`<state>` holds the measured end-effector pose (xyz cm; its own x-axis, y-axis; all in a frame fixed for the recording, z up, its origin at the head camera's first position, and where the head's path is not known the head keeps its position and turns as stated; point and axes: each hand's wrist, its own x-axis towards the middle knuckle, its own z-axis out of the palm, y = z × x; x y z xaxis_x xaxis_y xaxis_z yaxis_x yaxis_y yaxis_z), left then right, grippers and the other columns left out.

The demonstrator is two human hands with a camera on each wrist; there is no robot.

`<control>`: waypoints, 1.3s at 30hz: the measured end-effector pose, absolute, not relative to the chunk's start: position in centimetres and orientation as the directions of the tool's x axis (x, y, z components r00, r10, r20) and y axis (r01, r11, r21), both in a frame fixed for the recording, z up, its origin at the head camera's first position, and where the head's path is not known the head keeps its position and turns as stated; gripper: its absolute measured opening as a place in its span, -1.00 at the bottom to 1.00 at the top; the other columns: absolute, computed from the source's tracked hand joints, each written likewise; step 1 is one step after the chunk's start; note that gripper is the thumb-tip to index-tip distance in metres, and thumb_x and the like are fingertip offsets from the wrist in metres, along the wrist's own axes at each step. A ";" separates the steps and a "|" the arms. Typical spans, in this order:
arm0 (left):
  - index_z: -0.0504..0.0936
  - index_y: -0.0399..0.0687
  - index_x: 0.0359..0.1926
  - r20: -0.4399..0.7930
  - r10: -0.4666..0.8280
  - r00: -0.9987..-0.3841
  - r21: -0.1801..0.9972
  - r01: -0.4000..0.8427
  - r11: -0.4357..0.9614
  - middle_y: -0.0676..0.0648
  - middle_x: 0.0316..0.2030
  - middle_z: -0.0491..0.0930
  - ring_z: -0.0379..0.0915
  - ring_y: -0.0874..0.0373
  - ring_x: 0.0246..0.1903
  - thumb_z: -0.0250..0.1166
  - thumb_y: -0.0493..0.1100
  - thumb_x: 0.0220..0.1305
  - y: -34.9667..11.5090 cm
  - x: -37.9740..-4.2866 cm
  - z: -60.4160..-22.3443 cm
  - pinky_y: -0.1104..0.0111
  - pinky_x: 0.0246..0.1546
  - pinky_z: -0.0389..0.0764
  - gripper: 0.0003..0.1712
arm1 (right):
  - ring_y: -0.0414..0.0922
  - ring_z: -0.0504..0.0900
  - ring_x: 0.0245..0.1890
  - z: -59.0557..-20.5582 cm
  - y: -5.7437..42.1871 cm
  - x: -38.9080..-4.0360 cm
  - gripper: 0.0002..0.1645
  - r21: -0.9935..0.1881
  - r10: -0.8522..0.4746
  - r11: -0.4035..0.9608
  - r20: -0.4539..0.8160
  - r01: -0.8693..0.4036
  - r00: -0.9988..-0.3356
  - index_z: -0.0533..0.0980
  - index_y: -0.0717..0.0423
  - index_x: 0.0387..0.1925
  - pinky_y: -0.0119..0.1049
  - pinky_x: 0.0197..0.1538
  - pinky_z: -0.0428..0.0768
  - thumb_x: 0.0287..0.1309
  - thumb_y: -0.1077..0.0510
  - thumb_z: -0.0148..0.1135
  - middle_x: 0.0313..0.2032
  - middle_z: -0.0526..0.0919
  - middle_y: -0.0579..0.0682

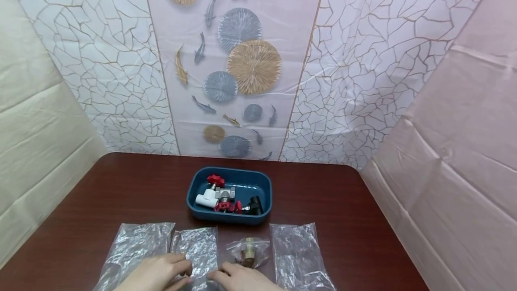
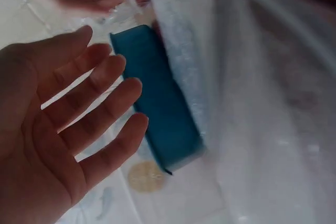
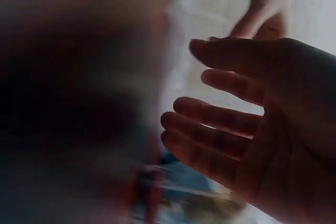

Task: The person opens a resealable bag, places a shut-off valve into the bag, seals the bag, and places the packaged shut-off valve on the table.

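Note:
Both hands lie low over the near part of the table. My left hand [image 1: 155, 273] has loosely bent fingers above a clear plastic bag [image 1: 198, 244]. In the left wrist view, the left hand's fingers [image 2: 113, 98] are spread and relaxed, holding nothing. My right hand [image 1: 242, 277] is at the other side of that bag, just below a small zip bag with a brass fitting [image 1: 249, 250] inside. The right wrist view shows the right hand's fingers [image 3: 210, 135] relaxed, with nothing between them. The near end of the middle bag is partly hidden by the hands.
A blue bin [image 1: 262, 192] beyond the hands holds a white valve [image 1: 207, 199], a metal valve [image 1: 224, 193] and a black valve [image 1: 254, 205], with red handles among them. Clear bags lie at the left [image 1: 139, 239] and right [image 1: 299, 250]. Patterned cloth walls surround the brown table [image 1: 335, 205].

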<state>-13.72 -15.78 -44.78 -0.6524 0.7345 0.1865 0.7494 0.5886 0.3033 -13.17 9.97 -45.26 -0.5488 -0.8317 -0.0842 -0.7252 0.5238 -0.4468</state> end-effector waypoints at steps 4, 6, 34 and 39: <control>0.49 0.25 -0.41 0.264 0.781 -0.565 0.231 0.824 0.518 0.34 -0.47 0.30 0.23 0.50 -0.53 0.29 0.08 0.09 -16.4 -13.7 -46.5 0.56 -0.66 0.25 -0.85 | -0.47 0.38 -0.27 -47.0 9.2 -13.6 -0.57 -0.402 -0.840 0.526 -0.107 -0.750 -0.532 0.40 -0.19 0.13 -0.53 -0.34 0.41 0.28 -0.18 -0.02 -0.19 0.41 -0.31; 0.48 0.26 -0.43 0.250 0.789 -0.562 0.236 0.825 0.513 0.35 -0.48 0.28 0.23 0.50 -0.54 0.29 0.10 0.05 -16.4 -13.6 -47.1 0.56 -0.67 0.24 -0.84 | -0.46 0.35 -0.29 -47.4 8.9 -13.6 -0.63 -0.364 -0.851 0.510 -0.086 -0.779 -0.517 0.43 -0.19 0.06 -0.55 -0.36 0.39 0.27 -0.15 0.01 -0.22 0.38 -0.31; 0.47 0.26 -0.54 0.094 0.809 -0.580 0.270 0.797 0.540 0.35 -0.58 0.23 0.17 0.51 -0.64 0.23 0.01 0.06 -14.6 -13.0 -47.4 0.52 -0.77 0.18 -0.88 | -0.58 0.34 -0.51 -45.7 8.8 -13.8 -0.88 -0.254 -0.874 0.472 -0.006 -0.844 -0.486 0.55 -0.17 -0.30 -0.66 -0.47 0.30 0.18 -0.03 0.12 -0.43 0.47 -0.40; 0.46 0.24 -0.52 0.147 0.798 -0.585 0.344 0.786 0.513 0.38 -0.57 0.29 0.21 0.50 -0.63 0.27 -0.06 0.13 -15.2 -13.7 -44.9 0.56 -0.68 0.22 -0.84 | -0.58 0.38 -0.43 -43.9 8.7 -14.1 -0.89 -0.264 -0.856 0.448 0.148 -0.854 -0.495 0.54 -0.13 -0.27 -0.69 -0.37 0.34 0.28 0.06 0.07 -0.40 0.47 -0.38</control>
